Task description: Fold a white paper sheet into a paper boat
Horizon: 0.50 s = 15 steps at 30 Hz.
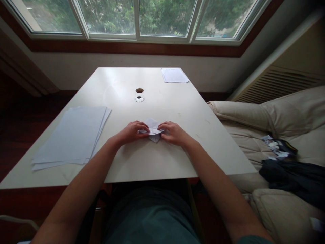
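Observation:
A small folded white paper piece (153,130) sits at the middle of the white table (132,156), with pointed flaps toward the window and toward me. My left hand (133,132) pinches its left side, thumb below and fingers on top. On the opposite side, my right hand (174,132) grips the right edge the same way. Both hands rest low, close to the tabletop. The fingertips cover the paper's outer ends, and its fine creases are too small to make out.
Large white sheets (73,132) lie in a loose stack on the table's left. Another small stack of paper (175,75) is at the far right corner. A round hole (139,90) and a ring (139,99) lie beyond my hands. A beige sofa (238,110) with dark cloth (291,179) stands to the right.

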### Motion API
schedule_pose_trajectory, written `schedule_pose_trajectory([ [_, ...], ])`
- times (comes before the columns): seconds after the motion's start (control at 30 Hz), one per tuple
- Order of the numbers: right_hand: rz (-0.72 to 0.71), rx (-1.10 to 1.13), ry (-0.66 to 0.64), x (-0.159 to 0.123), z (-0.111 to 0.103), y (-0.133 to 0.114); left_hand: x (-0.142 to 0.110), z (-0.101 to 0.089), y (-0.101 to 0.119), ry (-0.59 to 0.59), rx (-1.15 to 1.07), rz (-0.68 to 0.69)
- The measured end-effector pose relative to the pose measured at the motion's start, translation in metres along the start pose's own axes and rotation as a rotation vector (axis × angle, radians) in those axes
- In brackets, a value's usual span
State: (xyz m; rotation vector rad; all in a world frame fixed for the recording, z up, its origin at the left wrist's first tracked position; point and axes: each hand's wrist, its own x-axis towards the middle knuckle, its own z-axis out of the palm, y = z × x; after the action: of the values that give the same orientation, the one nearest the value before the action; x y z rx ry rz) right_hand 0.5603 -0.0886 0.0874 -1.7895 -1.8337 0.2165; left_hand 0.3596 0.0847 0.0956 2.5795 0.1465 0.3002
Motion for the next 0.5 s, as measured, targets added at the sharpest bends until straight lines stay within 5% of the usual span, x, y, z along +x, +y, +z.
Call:
schedule_pose_trajectory([
  [0.37,0.111,0.097,0.113,0.008,0.014,0.007,0.005,0.004,0.005,0.196,0.062,-0.216],
  [0.5,0.178,0.152,0.138,0.009,0.017,0.004,0.005,0.006,0.004,0.235,0.014,-0.169],
])
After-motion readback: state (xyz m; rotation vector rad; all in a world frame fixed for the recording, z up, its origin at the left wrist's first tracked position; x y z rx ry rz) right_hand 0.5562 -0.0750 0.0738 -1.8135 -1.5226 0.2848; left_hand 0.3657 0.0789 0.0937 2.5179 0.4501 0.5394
